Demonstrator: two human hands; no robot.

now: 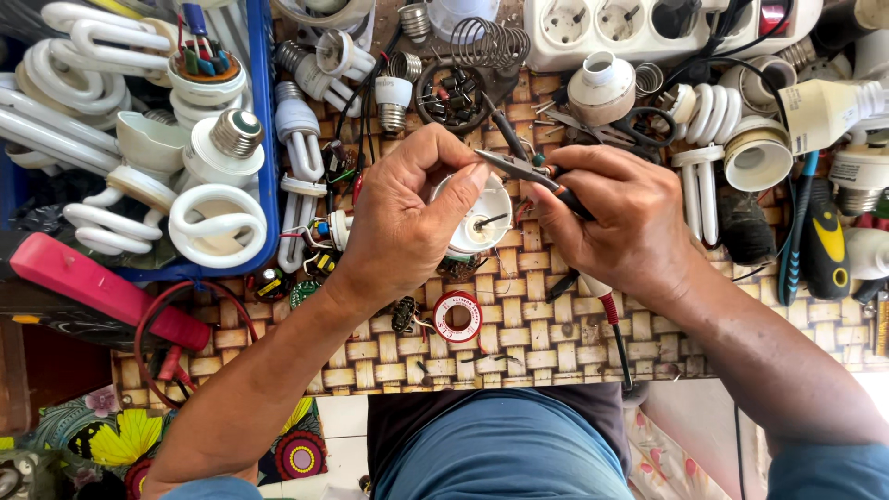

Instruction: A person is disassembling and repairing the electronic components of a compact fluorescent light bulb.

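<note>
My left hand [407, 218] grips a white lamp base housing [486, 215], open side up, with dark wires showing inside it. My right hand [616, 222] holds thin needle-nose pliers [519, 168], whose tips point left over the housing's rim near my left fingertips. A black and red handled tool or probe [607, 306] runs down from under my right palm. Both hands work over a woven mat [546, 333] in the middle of the view.
A blue bin [264, 130] at left holds several spiral and tube lamps. A red solder reel [457, 317] lies just below the hands. A white power strip [611, 23], loose lamp bases, a spring, scissors [639, 125], screwdrivers [801, 231] and a red tool [102, 287] crowd the edges.
</note>
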